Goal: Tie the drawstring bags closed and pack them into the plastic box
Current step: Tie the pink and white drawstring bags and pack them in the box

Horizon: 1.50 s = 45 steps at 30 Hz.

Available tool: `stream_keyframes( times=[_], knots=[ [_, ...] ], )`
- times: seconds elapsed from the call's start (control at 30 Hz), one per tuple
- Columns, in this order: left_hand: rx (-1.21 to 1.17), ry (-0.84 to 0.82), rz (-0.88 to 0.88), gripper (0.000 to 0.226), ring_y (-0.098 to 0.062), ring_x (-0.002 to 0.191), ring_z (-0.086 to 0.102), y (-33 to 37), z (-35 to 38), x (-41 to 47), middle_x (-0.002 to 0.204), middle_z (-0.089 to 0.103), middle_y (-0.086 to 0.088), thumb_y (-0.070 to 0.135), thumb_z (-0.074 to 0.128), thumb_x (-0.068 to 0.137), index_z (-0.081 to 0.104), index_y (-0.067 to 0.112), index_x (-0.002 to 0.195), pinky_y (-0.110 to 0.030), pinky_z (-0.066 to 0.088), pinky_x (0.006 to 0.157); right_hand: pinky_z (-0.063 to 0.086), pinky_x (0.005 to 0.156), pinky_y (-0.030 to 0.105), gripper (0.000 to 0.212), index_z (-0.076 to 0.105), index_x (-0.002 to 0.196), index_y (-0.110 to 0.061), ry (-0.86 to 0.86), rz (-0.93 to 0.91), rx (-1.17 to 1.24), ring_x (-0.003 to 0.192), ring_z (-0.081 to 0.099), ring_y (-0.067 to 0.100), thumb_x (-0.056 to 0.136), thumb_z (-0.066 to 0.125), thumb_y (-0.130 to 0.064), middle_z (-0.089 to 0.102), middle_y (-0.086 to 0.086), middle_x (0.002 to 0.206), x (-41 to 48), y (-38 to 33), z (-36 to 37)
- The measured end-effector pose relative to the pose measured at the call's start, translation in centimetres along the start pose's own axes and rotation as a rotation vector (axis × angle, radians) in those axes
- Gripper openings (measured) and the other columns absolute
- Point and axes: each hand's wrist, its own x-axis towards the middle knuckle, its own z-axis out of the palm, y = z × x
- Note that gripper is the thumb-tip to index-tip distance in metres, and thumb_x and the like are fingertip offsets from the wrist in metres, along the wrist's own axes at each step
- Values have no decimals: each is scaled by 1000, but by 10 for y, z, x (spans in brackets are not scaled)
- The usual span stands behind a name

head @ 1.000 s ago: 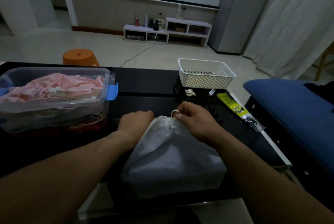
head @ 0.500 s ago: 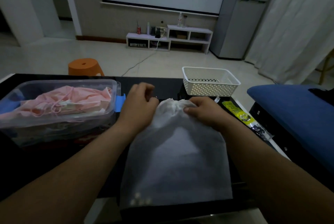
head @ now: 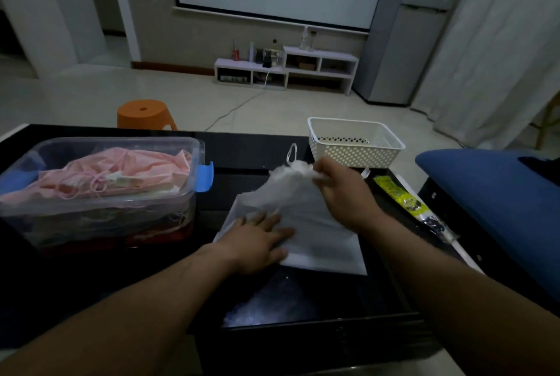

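A white drawstring bag [head: 309, 224] lies on the black table [head: 248, 145] in front of me. Its gathered neck is lifted and a loop of cord [head: 291, 153] sticks up from it. My right hand [head: 341, 190] pinches the gathered neck. My left hand [head: 257, 239] lies flat with spread fingers on the bag's lower left part. To the left stands a clear plastic box [head: 100, 193] with blue latches, holding a pink drawstring bag [head: 115, 172] on top of other bags.
A white perforated basket [head: 354, 143] stands at the table's far right. A yellow-green packet [head: 403, 196] lies along the right edge. A blue cushion [head: 491, 193] is to the right, an orange stool [head: 145, 113] beyond the table.
My left hand left the bag's neck and dropped flat onto its lower part. My right hand stayed on the neck, now lifted with the cord loop showing.
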Motion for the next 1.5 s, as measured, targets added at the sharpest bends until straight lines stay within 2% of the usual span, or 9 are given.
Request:
stream_keyframes(
  times=[0.17, 0.3, 0.47, 0.57, 0.73, 0.9, 1.1, 1.27, 1.5],
  knots=[
    [-707, 68, 115, 62, -7, 130, 58, -6, -4, -14, 139, 64, 15, 67, 71, 85, 61, 37, 138, -37, 42, 117, 46, 67, 39, 15, 55, 100, -29, -331, -204, -329, 85, 62, 33, 86, 57, -24, 60, 0, 101, -74, 13, 20],
    [-1272, 120, -289, 69, -20, 110, 72, -10, -16, -22, 113, 78, 1, 79, 69, 76, 78, 21, 114, -42, 54, 102, 46, 81, 38, 41, 62, 115, -29, -526, -153, -396, 97, 59, 29, 86, 37, -42, 60, 2, 112, -89, 10, 28],
    [-690, 391, -614, 21, -28, 89, 69, -10, -11, -21, 98, 71, -13, 28, 72, 88, 72, 7, 89, -43, 59, 87, 42, 87, 39, 53, 63, 83, -20, -448, 140, -285, 95, 61, 24, 105, 31, -56, 67, 2, 101, -83, -6, 21],
    [-313, 324, -667, 57, -30, 120, 54, 5, -8, -23, 132, 53, -11, 40, 71, 80, 57, 12, 127, -43, 49, 101, 45, 93, 38, 47, 71, 101, -15, -335, 358, -330, 110, 62, 27, 101, 46, -55, 68, 6, 115, -79, 5, 27],
    [-422, 280, -847, 107, -34, 143, 39, -3, -11, -19, 156, 38, -12, 59, 78, 71, 29, 14, 155, -47, 37, 112, 45, 100, 47, 96, 44, 140, -10, -255, 706, -389, 134, 45, 33, 75, 69, -75, 45, 13, 144, -75, 24, 26],
    [-833, 336, -742, 49, -29, 111, 66, -8, -16, -15, 121, 69, -9, 28, 74, 84, 64, 13, 130, -41, 54, 99, 53, 97, 44, 80, 55, 132, -10, -322, 870, -168, 120, 58, 34, 70, 80, -53, 56, 14, 136, -59, 41, 24],
    [-1135, 521, -432, 28, -16, 100, 67, 9, -37, -37, 110, 68, 1, 15, 69, 88, 61, 24, 113, -42, 59, 92, 51, 70, 36, 17, 63, 83, -7, -125, 810, 178, 80, 65, 29, 83, 73, -21, 69, 19, 91, -58, 44, 13],
    [-980, 772, -370, 4, -6, 88, 59, 10, -75, -74, 99, 61, 4, 24, 55, 104, 56, 22, 100, -23, 45, 67, 58, 86, 49, 29, 63, 106, -11, 122, 682, 411, 92, 69, 29, 82, 74, -23, 71, 12, 99, -42, 5, -13],
    [-814, 964, -596, 11, -23, 92, 58, -84, -122, -161, 101, 62, -3, 23, 52, 106, 53, 18, 115, -34, 40, 77, 43, 70, 30, 49, 46, 125, -30, 129, 331, 418, 89, 60, 21, 88, 60, -1, 58, 2, 106, 13, -144, 14]
  ],
)
